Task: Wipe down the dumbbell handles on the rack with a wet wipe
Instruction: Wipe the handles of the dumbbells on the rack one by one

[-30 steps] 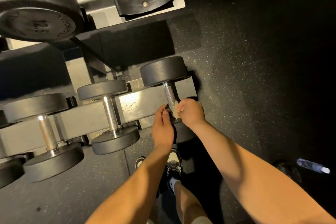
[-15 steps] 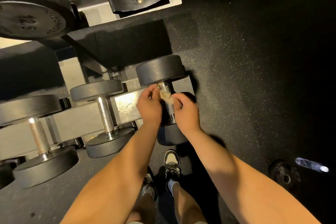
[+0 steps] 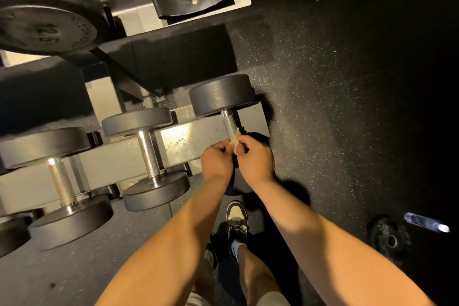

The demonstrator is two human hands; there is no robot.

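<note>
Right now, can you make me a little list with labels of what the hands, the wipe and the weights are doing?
left hand: pinches the wipe
right hand: pinches the same wipe
wipe: against the handle of the rightmost dumbbell, near end
neighbour dumbbell: on the rack, no hand on it
floor: a weight plate lies at the right

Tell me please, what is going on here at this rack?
A person stands over a dumbbell rack and wipes the handle of the rightmost dumbbell on the lower rail. The left hand and the right hand both pinch a small wet wipe against the near part of that handle. The neighbouring dumbbell to its left lies on the rack, and no hand touches it.
</note>
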